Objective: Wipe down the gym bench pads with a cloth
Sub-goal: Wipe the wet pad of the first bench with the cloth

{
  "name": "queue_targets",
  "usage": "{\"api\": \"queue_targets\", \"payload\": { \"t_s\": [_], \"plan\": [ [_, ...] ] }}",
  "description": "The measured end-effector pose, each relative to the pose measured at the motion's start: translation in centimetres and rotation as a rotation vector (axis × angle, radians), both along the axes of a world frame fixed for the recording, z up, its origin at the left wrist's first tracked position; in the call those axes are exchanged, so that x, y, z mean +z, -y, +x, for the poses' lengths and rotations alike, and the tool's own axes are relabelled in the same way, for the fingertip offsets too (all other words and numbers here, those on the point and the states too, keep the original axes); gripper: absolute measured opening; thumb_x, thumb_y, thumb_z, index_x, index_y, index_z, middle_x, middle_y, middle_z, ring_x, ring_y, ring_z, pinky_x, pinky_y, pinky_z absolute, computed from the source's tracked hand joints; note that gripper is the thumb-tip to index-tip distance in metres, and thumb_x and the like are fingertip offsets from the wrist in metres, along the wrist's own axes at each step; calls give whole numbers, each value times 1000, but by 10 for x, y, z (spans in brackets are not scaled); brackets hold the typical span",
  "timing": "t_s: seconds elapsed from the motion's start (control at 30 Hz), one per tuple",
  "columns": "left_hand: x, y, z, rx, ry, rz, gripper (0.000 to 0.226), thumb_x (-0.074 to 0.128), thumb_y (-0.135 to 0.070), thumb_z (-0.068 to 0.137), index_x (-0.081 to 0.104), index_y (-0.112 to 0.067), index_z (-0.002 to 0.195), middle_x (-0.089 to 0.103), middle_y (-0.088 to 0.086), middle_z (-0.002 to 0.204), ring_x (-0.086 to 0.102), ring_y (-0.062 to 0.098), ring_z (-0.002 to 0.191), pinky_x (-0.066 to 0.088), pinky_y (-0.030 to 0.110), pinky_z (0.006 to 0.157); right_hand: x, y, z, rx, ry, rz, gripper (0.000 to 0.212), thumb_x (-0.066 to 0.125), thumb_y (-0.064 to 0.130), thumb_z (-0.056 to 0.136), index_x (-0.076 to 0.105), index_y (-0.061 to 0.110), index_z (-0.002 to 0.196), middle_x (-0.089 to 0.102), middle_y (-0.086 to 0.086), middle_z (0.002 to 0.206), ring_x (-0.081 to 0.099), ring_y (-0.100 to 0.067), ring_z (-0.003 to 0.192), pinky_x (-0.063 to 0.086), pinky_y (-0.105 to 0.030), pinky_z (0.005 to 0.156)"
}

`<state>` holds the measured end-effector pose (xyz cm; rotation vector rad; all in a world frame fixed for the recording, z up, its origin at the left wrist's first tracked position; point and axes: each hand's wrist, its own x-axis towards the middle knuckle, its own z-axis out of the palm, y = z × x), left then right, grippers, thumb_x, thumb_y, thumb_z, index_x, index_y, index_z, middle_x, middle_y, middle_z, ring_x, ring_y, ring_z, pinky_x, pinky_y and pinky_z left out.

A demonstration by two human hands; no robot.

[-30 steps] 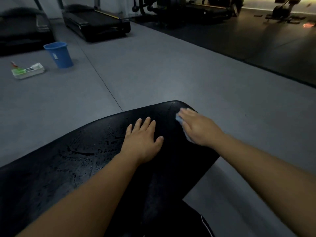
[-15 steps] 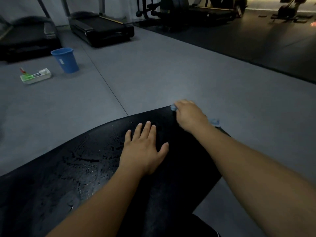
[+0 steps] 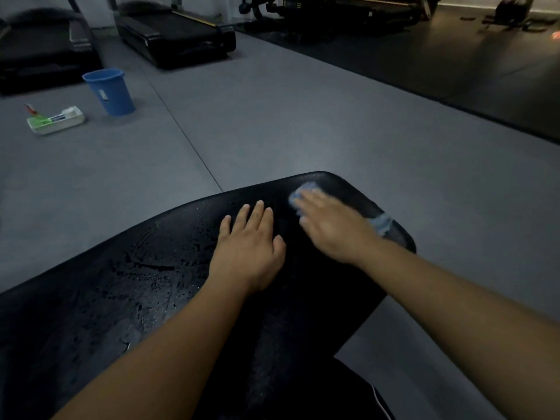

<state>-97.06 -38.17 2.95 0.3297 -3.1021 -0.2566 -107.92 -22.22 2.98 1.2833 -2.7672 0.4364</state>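
Note:
A black gym bench pad fills the lower half of the view, its left part beaded with wet drops. My left hand lies flat on the pad with straight, spread fingers. My right hand, motion-blurred, presses a light blue cloth onto the pad near its far rounded end. Blue cloth shows past the fingertips, and another bit of it sticks out by the wrist at the pad's right edge. Most of the cloth is hidden under the hand.
A blue bucket stands on the grey floor at the far left, beside a white tray holding cleaning items. Treadmills line the back wall. Dark rubber flooring with more machines lies far right.
My right hand slid with the cloth from the pad's far edge back toward me and to the right, and flattened out. My left hand has stayed in place on the pad.

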Motion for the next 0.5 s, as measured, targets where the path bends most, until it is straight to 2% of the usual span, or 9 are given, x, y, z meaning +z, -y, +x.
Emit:
{"api": "queue_targets", "payload": {
  "t_s": [0.07,0.1,0.17,0.27,0.33,0.4,0.43,0.5],
  "plan": [
    [0,0,0,0,-2,7,63,21,-42,103,8,-20,160,-3,-2,168,-6,16,154,-1,46,124,0,-41,35,147,58,-14,56,30,36,101,32,19,155,21,7,161,16,-9,149,13,-28,122],
    [1,0,1,1,-6,10,63,21,-42,103,8,-20,160,-3,-3,168,-6,16,154,-1,46,125,0,-57,35,139,58,6,58,26,38,99,34,21,154,23,8,161,17,-7,149,13,-29,123],
    [0,-1,2,-2,-12,17,62,20,-43,103,8,-21,160,-3,-4,168,-6,15,154,-1,45,125,-1,-71,10,-28,54,-12,52,31,30,100,41,19,150,32,5,159,26,-10,148,17,-32,122],
    [0,0,5,2,-18,17,62,20,-43,104,9,-21,160,-1,-4,168,-5,15,154,-1,44,125,1,-45,-2,-269,34,-34,45,39,16,103,43,10,147,35,-7,158,27,-20,148,12,-25,118],
    [0,0,6,3,-11,16,62,21,-43,104,10,-21,160,1,-4,168,-4,14,154,-1,42,125,4,-28,34,-166,53,-24,49,39,16,102,39,11,151,29,-6,161,21,-20,150,6,-20,117],
    [2,1,4,-11,2,10,62,23,-43,105,11,-20,160,2,-3,168,-2,15,154,0,41,125,5,-38,80,52,110,-37,53,37,19,98,39,18,152,25,4,161,16,-12,150,1,-16,115],
    [5,4,2,-27,17,12,62,25,-44,105,11,-20,160,1,-3,168,-2,15,154,1,40,125,9,-50,90,141,143,-36,58,33,23,93,42,21,150,27,8,160,17,-8,149,4,-17,116],
    [9,14,2,-86,75,14,62,26,-45,106,10,-20,161,0,-3,168,-1,16,154,2,38,125,11,-69,68,130,116,-15,66,27,29,83,50,22,145,36,7,157,28,-6,145,17,-24,116]
  ]
}}
